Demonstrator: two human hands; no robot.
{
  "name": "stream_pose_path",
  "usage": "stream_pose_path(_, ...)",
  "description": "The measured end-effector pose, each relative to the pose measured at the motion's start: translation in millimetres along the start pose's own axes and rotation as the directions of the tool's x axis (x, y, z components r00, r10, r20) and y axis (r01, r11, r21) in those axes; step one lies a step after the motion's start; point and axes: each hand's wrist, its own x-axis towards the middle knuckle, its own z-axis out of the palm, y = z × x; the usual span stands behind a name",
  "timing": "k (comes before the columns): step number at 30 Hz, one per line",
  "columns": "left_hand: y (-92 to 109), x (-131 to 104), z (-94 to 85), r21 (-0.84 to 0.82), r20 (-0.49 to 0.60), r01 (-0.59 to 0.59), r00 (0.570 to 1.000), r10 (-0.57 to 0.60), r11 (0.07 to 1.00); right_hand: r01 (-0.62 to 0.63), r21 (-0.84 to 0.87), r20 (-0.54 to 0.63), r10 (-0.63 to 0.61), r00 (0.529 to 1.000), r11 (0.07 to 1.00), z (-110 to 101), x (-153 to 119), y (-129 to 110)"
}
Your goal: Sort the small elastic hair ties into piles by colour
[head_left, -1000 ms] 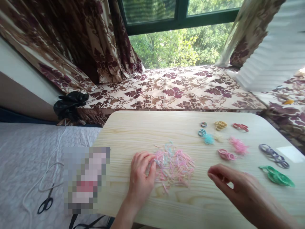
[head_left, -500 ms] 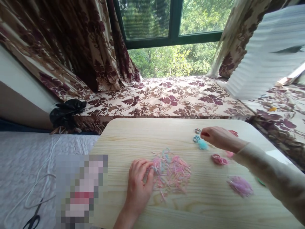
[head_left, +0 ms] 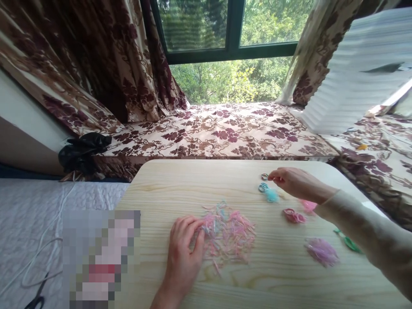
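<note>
A loose pile of thin pink, lilac and pale-blue elastic bands (head_left: 233, 234) lies mid-table. My left hand (head_left: 186, 242) rests at the pile's left edge, palm down, fingers bent and thumb apart, fingertips touching the bands. Over the far right of the table is my right hand (head_left: 291, 182), with thumb and forefinger pinched together. Whatever is between them is too small to make out. Just left of its fingertips lies a small clump of dark, mixed-colour bands (head_left: 264, 176). Nearby are blue ring bands (head_left: 263, 187) and a light-blue heap (head_left: 271, 195).
Toward the right of the wooden table (head_left: 154, 189) are dark-pink bands (head_left: 293, 216), a bright-pink heap (head_left: 308, 206), a lilac heap (head_left: 322, 252) and green bands (head_left: 350, 243). Black scissors (head_left: 36, 300) and a white cable (head_left: 41, 249) lie on the bed at left.
My right hand's fingertips have come to a pinch beside the mixed-colour bands; its forearm has shifted, showing more of the green bands. My left hand stays at the pile. The view shifts slightly.
</note>
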Motion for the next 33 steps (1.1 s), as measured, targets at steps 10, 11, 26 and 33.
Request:
stream_pose_path(10, 1, 0, -0.2, 0.011, -0.005, -0.006, 1.000, 0.006, 1.000, 0.163, 0.000, -0.038, -0.163, 0.986, 0.987, 11, 9, -15)
stream_pose_path(11, 1, 0, -0.1, 0.007, -0.004, -0.006, 1.000, 0.006, 1.000, 0.165, -0.003, -0.046, -0.165, 0.985, 0.986, 10, 7, -15)
stream_pose_path(26, 7, 2, -5.7, 0.025, 0.036, 0.016, 0.999, -0.017, 1.000, 0.321, 0.286, -0.351, -0.213, 0.912, 0.903, 48, -150, -62)
stream_pose_path(33, 7, 2, -6.6, 0.027, 0.057, 0.017, 0.998, -0.019, 0.999, 0.351, 0.428, -0.380, -0.187, 0.906, 0.833, 74, -143, -107)
